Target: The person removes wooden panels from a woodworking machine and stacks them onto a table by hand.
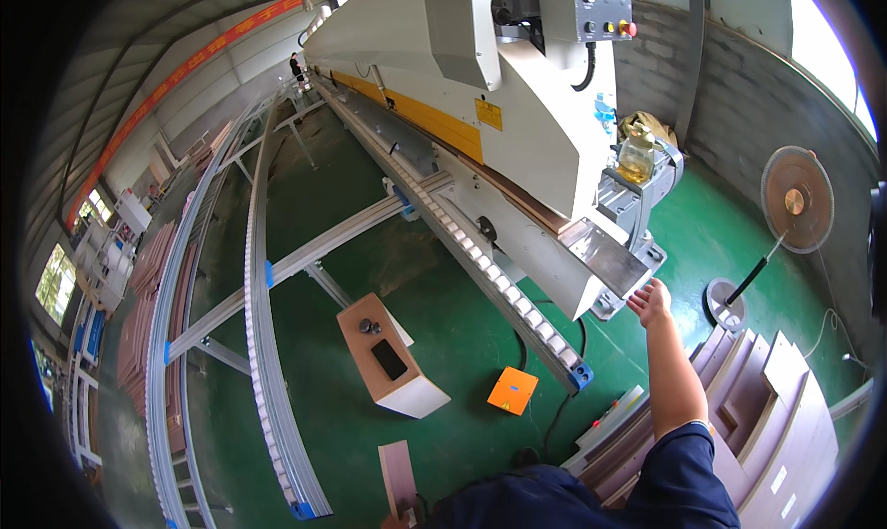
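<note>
Head view, we see our right hand (651,303), fingers loosely spread, just beside the metal plate (605,255) slanting lengthwise toward it

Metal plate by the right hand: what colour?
The metal plate is silver-grey; the head view shows it.

Your right hand (656,305) has fingers (637,301) outstretched just beside the machine's (545,141) metal plate (610,255), a fan (808,192) to their right, stacked boards (785,418) below them.
</note>
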Motion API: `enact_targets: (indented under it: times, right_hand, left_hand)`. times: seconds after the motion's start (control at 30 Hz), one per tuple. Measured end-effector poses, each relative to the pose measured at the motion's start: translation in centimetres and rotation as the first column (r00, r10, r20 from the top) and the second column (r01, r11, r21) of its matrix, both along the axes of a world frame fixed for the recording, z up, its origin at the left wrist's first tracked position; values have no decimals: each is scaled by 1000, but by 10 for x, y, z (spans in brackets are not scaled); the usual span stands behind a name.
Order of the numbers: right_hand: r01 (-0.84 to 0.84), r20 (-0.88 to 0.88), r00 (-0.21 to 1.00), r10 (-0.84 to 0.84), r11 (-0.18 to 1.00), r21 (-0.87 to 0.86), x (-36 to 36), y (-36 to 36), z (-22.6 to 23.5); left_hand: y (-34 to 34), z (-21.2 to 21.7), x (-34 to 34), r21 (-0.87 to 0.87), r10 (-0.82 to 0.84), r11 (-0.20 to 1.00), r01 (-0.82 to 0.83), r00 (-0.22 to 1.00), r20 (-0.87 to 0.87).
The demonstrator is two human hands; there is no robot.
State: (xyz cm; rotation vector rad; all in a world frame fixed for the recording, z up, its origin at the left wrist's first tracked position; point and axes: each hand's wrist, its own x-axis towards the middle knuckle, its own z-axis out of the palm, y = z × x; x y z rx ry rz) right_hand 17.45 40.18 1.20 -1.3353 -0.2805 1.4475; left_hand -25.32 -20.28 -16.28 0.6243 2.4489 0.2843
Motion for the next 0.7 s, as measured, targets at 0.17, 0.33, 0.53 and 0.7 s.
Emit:
enact_targets:
  times: [0.17, 0.33, 0.53, 0.7]
  right_hand:
    - [22, 7, 1000, -22, 1000, -9, 2, 9, -11]
    - [41, -4, 999, -41, 999, 5, 1, 15, -12]
    - [16, 14, 1000, -17, 1000, 17, 1, 26, -8]
    - [-33, 229, 973, 39, 999, -31, -1, 16, 18]
  left_hand:
    - [6, 3, 5, 9, -27, 1000, 27, 1000, -15]
    - [9, 9, 10, 1, -45, 999, 46, 998, -38]
    - [6, 15, 17, -19, -63, 998, 62, 996, -59]
    - [-3, 17, 25, -17, -77, 997, 75, 994, -81]
